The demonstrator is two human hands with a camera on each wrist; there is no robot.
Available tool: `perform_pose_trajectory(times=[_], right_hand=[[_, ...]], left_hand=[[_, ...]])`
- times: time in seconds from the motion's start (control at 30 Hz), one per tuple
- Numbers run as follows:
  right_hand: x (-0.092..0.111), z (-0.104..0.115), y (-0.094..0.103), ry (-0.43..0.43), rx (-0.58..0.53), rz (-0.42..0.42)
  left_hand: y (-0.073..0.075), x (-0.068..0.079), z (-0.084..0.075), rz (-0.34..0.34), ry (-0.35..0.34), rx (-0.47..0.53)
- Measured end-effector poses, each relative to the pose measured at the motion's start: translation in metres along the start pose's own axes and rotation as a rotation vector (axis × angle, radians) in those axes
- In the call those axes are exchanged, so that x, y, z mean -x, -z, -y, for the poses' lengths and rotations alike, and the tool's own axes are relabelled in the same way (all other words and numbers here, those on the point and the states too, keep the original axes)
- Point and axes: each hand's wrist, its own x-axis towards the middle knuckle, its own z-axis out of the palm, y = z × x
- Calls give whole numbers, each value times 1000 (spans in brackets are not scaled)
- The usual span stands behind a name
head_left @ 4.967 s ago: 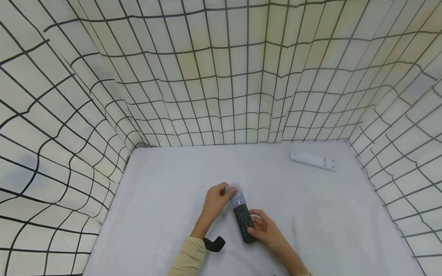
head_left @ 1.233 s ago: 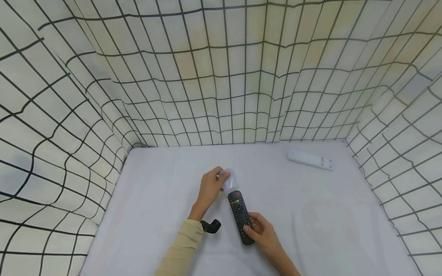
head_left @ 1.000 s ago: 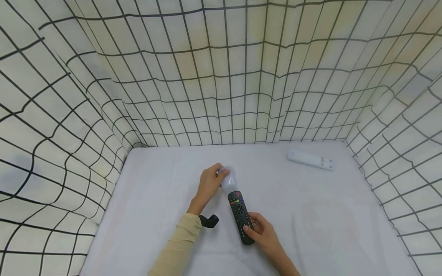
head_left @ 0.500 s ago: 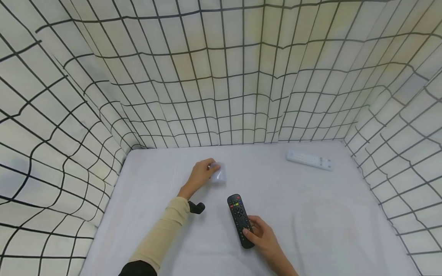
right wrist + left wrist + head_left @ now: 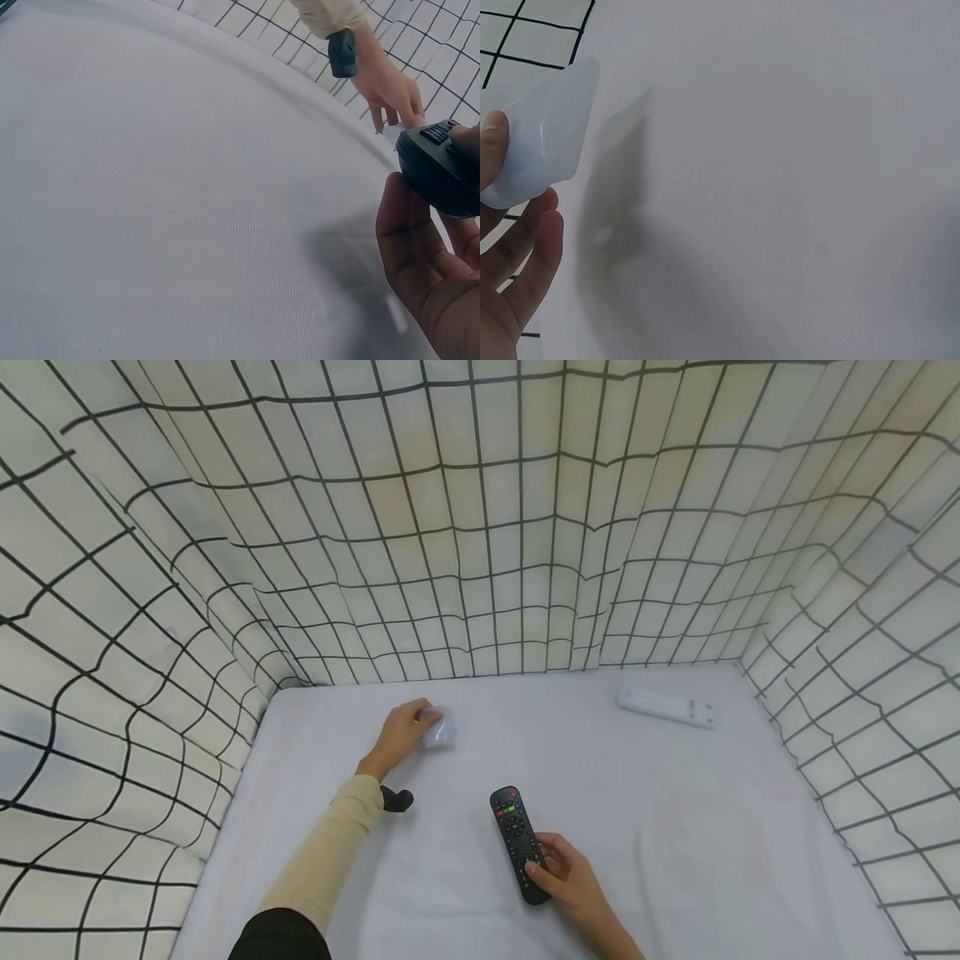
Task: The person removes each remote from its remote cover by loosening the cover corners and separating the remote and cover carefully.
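Observation:
My left hand (image 5: 397, 737) pinches a translucent soft remote cover (image 5: 441, 732) near its end, toward the back left of the table. In the left wrist view the bent cover (image 5: 555, 135) is held by the thumb over its surface, and other fingers show below it, above the cloth. My right hand (image 5: 573, 881) grips the lower end of a black remote control (image 5: 513, 831), its thumb on the buttons. The remote points up and left, its coloured buttons uncovered. The right wrist view shows the remote's dark end (image 5: 431, 169) above the fingers (image 5: 405, 225); the left hand is beyond it.
A white remote control (image 5: 663, 707) lies at the back right of the white-clothed table (image 5: 585, 752). Grid-patterned curtains (image 5: 495, 527) stand behind the table and along both sides. A black wrist camera (image 5: 396, 799) sticks out from the left wrist.
The cover, over the remote's top end earlier, has come off it. My left hand has carried it left and back, away from the remote. The right hand keeps its grip, nearly still.

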Motion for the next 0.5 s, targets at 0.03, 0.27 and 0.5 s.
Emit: perform_pose_trajectory(times=[0.03,0.27,0.5], right_hand=[[0,0,0,-1,-3,-2],[2,0,0,2,-16,6],[0,-2,2,16,-15,22]], left_hand=[[2,0,2,-5,4,-7],[9,-2,21,-5,17,-50],[8,-4,31,-9,0,-91]])
